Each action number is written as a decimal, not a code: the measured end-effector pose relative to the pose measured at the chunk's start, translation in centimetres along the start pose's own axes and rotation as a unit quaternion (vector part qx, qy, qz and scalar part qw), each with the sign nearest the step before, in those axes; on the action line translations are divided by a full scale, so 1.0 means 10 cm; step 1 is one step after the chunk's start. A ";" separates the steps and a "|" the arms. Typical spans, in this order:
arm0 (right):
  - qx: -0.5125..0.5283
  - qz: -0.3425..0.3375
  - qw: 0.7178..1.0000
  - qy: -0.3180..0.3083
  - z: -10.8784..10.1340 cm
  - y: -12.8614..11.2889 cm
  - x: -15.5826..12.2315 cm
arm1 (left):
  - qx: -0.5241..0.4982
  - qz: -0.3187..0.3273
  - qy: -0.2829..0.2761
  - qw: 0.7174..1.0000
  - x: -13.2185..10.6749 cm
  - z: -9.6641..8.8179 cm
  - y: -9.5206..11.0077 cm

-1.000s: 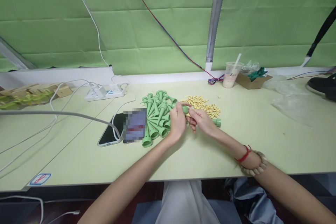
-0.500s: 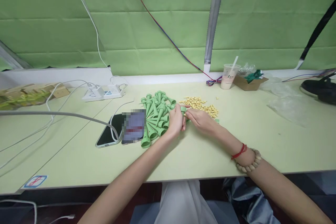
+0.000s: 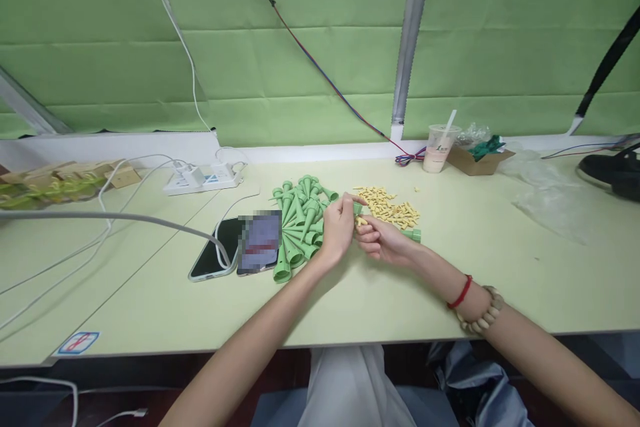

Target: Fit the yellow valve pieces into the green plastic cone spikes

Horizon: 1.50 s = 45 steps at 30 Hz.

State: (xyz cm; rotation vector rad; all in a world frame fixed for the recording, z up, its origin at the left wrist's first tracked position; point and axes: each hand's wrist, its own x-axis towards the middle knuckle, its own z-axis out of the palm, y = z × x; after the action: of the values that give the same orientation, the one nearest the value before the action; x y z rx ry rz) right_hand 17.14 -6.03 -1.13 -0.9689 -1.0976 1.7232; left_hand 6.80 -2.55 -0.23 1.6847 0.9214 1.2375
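My left hand (image 3: 338, 228) is closed around a hollow green plastic cone (image 3: 357, 209), most of it hidden by the fingers. Close against it, my right hand (image 3: 384, 241) pinches a small yellow plastic peg (image 3: 361, 220) at the cone's open end. Whether the peg touches the cone I cannot tell. A heap of similar green cones (image 3: 300, 213) lies left of my left hand. Behind my right hand spreads a pile of small yellow pegs (image 3: 385, 205). Another green piece (image 3: 413, 235) shows partly past my right wrist.
Two phones (image 3: 217, 250) lie left of the heap, one with a cable across it. A power strip (image 3: 203, 180) sits behind them. Further back stand a drink cup (image 3: 438, 150) with a straw and a cardboard box (image 3: 477, 161). Clear plastic bags (image 3: 545, 203) lie at right.
My right hand has turned, with its fingers now curled in view and the yellow peg showing more plainly. My left hand stays around the green cone. The view has shifted slightly.
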 end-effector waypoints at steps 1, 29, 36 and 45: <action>-0.030 -0.008 1.000 0.005 -0.01 0.01 0.01 | -0.013 -0.013 -0.004 1.000 0.00 0.00 -0.01; -0.085 -0.004 0.995 -0.048 -0.02 -0.07 -0.09 | 0.070 0.113 0.086 0.987 -0.14 0.06 -0.06; -0.433 -0.258 0.860 0.087 -0.12 -0.06 -0.06 | -0.056 -0.053 0.019 0.997 -0.07 0.09 -0.07; -0.344 -0.232 0.908 0.063 -0.05 0.06 -0.02 | -0.040 -0.009 0.049 0.998 -0.08 0.05 -0.11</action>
State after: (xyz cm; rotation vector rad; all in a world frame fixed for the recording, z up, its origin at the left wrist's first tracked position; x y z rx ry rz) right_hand 17.51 -6.27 -1.84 -1.0917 -1.7350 0.8715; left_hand 7.01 -2.95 -1.60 1.5617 0.9322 1.3367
